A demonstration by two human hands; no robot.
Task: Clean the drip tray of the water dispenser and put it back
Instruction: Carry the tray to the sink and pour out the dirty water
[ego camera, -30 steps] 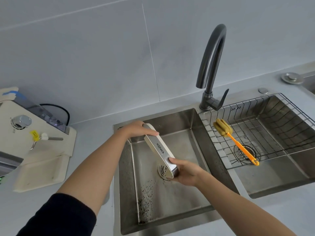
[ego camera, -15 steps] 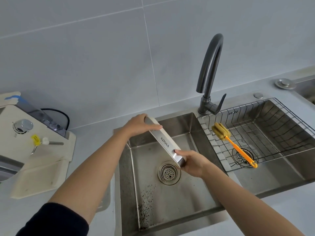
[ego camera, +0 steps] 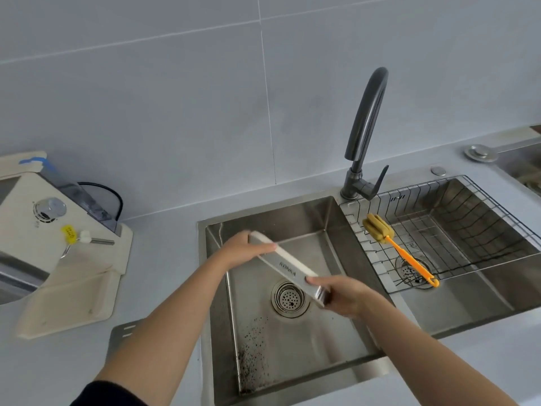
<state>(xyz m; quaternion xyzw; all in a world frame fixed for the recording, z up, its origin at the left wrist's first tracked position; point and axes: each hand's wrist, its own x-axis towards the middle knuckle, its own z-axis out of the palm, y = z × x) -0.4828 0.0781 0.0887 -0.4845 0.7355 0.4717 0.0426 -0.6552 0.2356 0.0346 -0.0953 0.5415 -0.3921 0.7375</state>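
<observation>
The drip tray point(ego camera: 288, 269), a long white and silver piece with a printed logo on its side, hangs tilted above the left sink basin point(ego camera: 292, 341). My left hand point(ego camera: 243, 252) grips its far upper end, and my right hand point(ego camera: 341, 297) grips its near lower end. The cream water dispenser point(ego camera: 38, 230) stands on the counter at the left, its base platform point(ego camera: 73, 297) bare in front.
A dark tap point(ego camera: 366, 136) rises behind the sinks. The right basin holds a wire rack point(ego camera: 468, 218) with a yellow sponge brush on an orange handle point(ego camera: 401, 250). The basin drain point(ego camera: 289, 297) lies under the tray, with dark specks on the sink floor.
Both hands have lifted the tray higher above the drain and turned it flatter. The view has shifted down and left.
</observation>
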